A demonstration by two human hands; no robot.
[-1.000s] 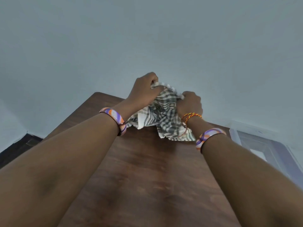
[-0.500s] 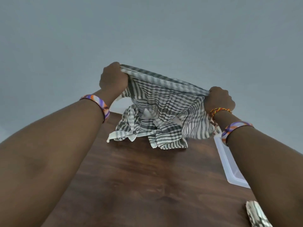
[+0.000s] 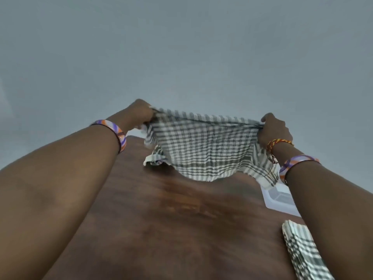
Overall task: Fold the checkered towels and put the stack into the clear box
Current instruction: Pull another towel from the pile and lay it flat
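A green-and-white checkered towel [image 3: 203, 146] hangs spread in the air above the far part of the brown wooden table [image 3: 171, 225]. My left hand [image 3: 139, 112] grips its upper left corner and my right hand [image 3: 275, 130] grips its upper right corner, so the top edge is stretched between them. The towel's lower edge sags toward the table. A crumpled checkered towel [image 3: 154, 157] lies behind it on the table, mostly hidden. A folded checkered towel stack [image 3: 300, 249] lies at the near right. The clear box [image 3: 279, 199] sits at the right edge, partly behind my right forearm.
A plain grey wall fills the view beyond the table's far edge. Bare wood shows across the middle and near part of the table, between my two forearms.
Both hands have moved apart with the towel, which went from a bunched lump on the table to a spread sheet in the air. The view tilted; the folded stack came into sight.
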